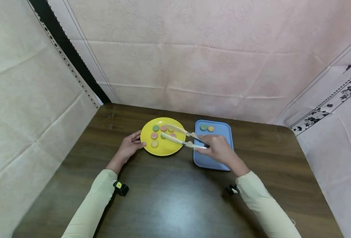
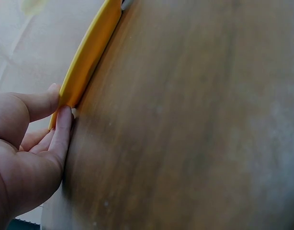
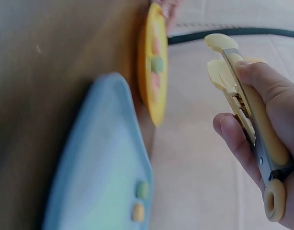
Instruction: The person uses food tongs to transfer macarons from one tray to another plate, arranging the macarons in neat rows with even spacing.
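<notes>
My left hand pinches the left rim of a round yellow plate, thumb on top and fingers under the edge in the left wrist view. Several small, round, biscuit-like pieces in green, pink and yellow lie on the plate, among them a yellow piece and a green piece. My right hand grips metal tongs with cream tips and grips. The tips stand apart over the plate's right half, partly covering some pieces; I see nothing held between them.
Beneath my right hand lies a blue rectangular tray, with a green piece and a yellow piece near its far edge. Both dishes rest on a dark wooden table. Pale patterned cloth hangs behind the table and at its sides.
</notes>
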### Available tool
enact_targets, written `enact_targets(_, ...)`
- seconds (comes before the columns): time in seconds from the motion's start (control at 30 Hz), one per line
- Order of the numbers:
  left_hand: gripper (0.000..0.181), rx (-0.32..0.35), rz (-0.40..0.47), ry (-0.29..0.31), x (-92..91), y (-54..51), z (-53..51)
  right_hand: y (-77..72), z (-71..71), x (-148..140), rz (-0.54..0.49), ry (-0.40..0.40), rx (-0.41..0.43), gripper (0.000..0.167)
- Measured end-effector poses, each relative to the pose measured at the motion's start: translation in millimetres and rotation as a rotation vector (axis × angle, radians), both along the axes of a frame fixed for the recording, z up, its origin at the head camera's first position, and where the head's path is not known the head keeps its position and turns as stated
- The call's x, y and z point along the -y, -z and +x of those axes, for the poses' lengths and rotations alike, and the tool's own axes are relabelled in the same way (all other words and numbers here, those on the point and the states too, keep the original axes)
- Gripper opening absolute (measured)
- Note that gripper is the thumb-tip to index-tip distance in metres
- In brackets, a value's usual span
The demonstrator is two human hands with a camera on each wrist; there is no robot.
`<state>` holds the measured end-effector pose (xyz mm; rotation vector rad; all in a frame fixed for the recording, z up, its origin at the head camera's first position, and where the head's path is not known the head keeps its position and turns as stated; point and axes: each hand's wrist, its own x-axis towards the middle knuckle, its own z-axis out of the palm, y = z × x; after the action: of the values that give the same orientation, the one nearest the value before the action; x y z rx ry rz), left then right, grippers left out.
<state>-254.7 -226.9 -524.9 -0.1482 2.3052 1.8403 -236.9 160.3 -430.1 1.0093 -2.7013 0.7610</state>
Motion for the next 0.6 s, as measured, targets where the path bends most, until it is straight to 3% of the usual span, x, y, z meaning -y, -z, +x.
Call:
enact_targets(0.27, 0.074, -0.007, 0.008, -0.001, 0.3, 2.3, -0.9, -19.2, -2.0, -60.8, 0.027, 0.198, -0.023, 0.058)
enact_targets(0.43, 0.075, -0.01, 0.013, 0.006, 0.7, 3.1, -0.9, -15.5, -4.3, -95.4, 0.039, 0.293, -0.022, 0.056)
enact_targets(0.6, 0.075, -0.017, 0.022, 0.01, 0.5, 3.5, -1.2, -2.0, -7.6, -120.4, 0.05, 0.35, -0.003, 0.048)
